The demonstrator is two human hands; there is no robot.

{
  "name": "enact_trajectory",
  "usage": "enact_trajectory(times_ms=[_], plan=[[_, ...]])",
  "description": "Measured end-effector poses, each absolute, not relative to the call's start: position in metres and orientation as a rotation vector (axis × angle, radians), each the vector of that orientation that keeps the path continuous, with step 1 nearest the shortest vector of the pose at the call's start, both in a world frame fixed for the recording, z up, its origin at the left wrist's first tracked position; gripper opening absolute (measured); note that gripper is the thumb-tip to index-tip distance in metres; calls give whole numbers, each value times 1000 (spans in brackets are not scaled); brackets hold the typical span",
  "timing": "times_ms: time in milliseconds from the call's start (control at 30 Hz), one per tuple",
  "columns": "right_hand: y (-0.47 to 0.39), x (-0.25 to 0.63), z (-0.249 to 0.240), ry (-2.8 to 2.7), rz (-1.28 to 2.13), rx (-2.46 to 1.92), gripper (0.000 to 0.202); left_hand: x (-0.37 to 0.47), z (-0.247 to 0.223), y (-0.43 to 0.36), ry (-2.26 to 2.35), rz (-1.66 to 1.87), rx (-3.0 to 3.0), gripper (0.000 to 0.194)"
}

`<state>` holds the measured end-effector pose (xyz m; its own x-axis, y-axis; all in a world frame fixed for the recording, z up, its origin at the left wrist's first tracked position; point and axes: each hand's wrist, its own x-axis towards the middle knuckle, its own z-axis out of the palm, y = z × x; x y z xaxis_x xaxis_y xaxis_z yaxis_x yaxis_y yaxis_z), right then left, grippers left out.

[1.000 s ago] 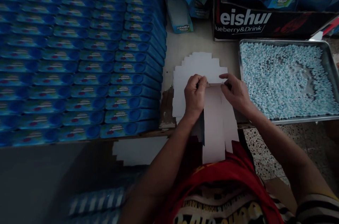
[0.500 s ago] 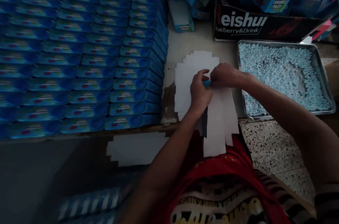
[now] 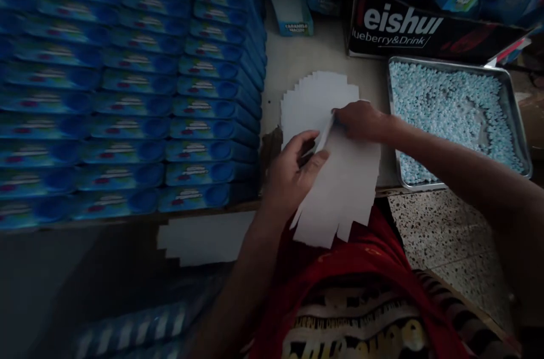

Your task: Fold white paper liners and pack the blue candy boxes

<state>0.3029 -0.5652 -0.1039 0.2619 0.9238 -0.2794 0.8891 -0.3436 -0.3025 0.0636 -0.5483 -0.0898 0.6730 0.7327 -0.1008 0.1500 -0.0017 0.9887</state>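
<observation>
A fan of flat white cardboard box blanks (image 3: 335, 195) lies in front of me, its near end reaching past the table edge over my lap. My right hand (image 3: 361, 121) pinches the far part of the top blank, where a narrow edge stands folded up. Left of that fold is my left hand (image 3: 293, 169), thumb and fingers apart. Its thumb tip rests by the blank's edge, and the fingers curve on the other side. Whatever lies under the right fingers is hidden.
Stacked blue printed boxes (image 3: 195, 127) fill the left. A metal tray (image 3: 461, 183) of small pale-blue candies stands right, behind it a black carton (image 3: 395, 30) with more blue boxes. One blue box (image 3: 293, 8) lies at the back. White blanks (image 3: 208, 237) show below the table edge.
A small blue piece between my hands is out of sight. My left hand has moved left and nearer and opened. The top blanks have shifted left, one edge now raised in my right hand.
</observation>
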Motion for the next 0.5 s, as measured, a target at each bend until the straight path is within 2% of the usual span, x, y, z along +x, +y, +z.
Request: enact_trajectory(times_ms=[100,200,267,367,500], plan=[[-595,348,-57,-1583,757,-2473,27,24,-60,-570,859,865,1834,33],[-656,373,-17,-1128,887,-2375,35,-1,-57,-607,903,1162,1979,25],[-700,362,-6,-866,1033,-2334,39,-3,-72,-625,903,1072,1876,25],[-742,323,-11,-789,1155,-2306,41,14,-103,-625,981,857,1467,39],[-725,299,-25,-936,921,-2290,35,60,-126,-575,1062,800,1266,60]])
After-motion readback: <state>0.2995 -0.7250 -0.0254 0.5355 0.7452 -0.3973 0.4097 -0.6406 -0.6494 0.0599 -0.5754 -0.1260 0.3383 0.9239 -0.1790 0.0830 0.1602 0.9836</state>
